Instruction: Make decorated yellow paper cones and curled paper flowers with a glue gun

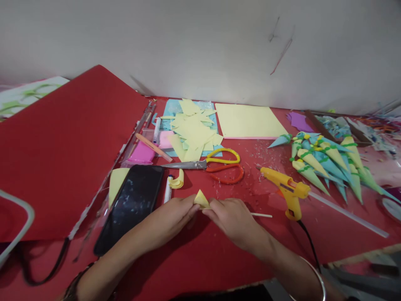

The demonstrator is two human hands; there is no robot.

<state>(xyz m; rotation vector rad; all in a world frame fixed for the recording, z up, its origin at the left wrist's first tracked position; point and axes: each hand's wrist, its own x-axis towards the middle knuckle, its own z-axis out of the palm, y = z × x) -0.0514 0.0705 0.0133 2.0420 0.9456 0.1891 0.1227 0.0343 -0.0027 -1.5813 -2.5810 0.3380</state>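
Note:
Over the red table, my left hand (pixel 175 215) pinches one side of a small piece of yellow paper (pixel 201 198), which comes to a point at the top. The other side is between the fingers of my right hand (pixel 233 217). A thin pale stick (pixel 262 215) sticks out past my right hand; its other end is hidden. Just beyond the hands lie scissors (pixel 200 164) with yellow and red handles, a curled yellow paper strip (pixel 177 180) and a white marker (pixel 168 190). A yellow glue gun (pixel 286 190) lies on its side to the right, a glue stick in its back.
A black phone (pixel 131 205) lies left of the hands. Behind the scissors are yellow paper scraps (pixel 194 129) and a pale yellow sheet (pixel 250 120). Several yellow and blue paper cones (pixel 328 159) are piled at the right. A large red board (pixel 69 159) fills the left.

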